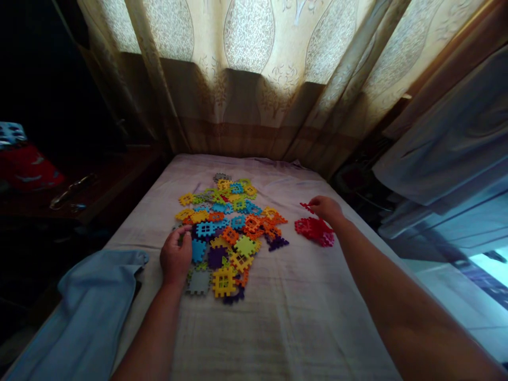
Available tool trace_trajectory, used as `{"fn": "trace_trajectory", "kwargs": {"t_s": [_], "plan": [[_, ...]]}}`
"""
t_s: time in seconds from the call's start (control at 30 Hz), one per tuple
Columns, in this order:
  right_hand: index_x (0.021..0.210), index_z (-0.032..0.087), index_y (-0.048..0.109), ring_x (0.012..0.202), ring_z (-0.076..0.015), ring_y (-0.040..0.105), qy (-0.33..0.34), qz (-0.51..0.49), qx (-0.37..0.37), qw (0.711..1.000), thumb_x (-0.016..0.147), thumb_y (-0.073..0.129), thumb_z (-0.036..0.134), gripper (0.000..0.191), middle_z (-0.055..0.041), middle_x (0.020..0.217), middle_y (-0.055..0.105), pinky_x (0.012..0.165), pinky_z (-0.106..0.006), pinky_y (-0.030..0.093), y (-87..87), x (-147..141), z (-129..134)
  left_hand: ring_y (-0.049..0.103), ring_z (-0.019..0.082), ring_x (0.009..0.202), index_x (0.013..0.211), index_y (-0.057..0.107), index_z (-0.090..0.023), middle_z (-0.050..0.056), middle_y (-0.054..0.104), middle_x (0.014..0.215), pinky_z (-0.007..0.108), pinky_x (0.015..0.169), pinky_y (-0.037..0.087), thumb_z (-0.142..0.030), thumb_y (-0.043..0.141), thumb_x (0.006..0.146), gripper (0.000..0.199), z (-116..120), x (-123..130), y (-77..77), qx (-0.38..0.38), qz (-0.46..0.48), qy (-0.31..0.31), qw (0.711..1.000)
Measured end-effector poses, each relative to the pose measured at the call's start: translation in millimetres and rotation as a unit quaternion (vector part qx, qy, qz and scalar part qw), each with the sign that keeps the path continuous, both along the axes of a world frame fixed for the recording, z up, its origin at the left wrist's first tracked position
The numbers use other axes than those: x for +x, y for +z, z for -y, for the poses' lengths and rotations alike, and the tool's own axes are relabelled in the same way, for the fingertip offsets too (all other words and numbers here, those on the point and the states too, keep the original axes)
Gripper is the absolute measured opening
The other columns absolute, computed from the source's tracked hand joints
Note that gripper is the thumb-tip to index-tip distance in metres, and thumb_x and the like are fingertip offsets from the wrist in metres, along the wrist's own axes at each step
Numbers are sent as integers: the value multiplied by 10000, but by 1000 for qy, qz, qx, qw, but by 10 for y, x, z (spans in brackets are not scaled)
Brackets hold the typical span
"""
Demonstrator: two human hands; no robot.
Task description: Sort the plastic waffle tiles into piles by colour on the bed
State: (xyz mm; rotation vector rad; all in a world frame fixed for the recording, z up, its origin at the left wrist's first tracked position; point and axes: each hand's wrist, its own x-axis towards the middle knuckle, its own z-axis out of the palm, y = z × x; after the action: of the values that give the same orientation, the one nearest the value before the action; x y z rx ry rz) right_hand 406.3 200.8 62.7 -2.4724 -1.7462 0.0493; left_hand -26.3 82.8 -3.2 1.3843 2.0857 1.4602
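Note:
My right hand (327,208) pinches a red interlocking plastic tile (307,207) by its edge. The tile is held just above a small heap of red and pink tiles (313,229) on the bed's right side. At the left edge of a large mixed pile, my left hand (177,255) rests with its fingers loosely curved and a small gap at the thumb. Nearest to it are a blue window-shaped tile (205,228) and a plain blue tile (198,250). Grey (198,282), yellow (224,281), purple (217,257) and orange (253,225) notched tiles lie overlapping in the pile.
Everything lies on a pale bedsheet (286,317). A light blue cloth (93,307) is bunched at the left front. A patterned curtain (246,106) hangs behind the bed. On the left, a dark wooden surface (115,180) holds a red item (29,166); hanging cloth (444,132) is at the right.

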Motion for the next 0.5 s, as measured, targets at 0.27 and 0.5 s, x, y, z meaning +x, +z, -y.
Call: {"fn": "trace_trajectory", "kwargs": {"t_s": [0.27, 0.5], "plan": [[1129, 242, 742, 1032, -237, 666, 37, 21, -79, 996, 833, 549, 197, 356, -72, 1160, 725, 779, -295, 478, 56, 22, 309, 680, 226, 921, 973, 714, -218, 52, 747, 978, 350, 865, 521, -380, 489, 812, 321, -7, -20, -17, 12, 4, -5, 1000], [1142, 279, 741, 1080, -204, 655, 149, -14, -26, 988, 871, 484, 197, 382, -17, 1183, 723, 891, -267, 485, 170, -851, 82, 686, 228, 940, 965, 716, -222, 53, 755, 1002, 344, 856, 523, -374, 494, 809, 311, -5, -2, -4, 10, 9, -3, 1000]]}}
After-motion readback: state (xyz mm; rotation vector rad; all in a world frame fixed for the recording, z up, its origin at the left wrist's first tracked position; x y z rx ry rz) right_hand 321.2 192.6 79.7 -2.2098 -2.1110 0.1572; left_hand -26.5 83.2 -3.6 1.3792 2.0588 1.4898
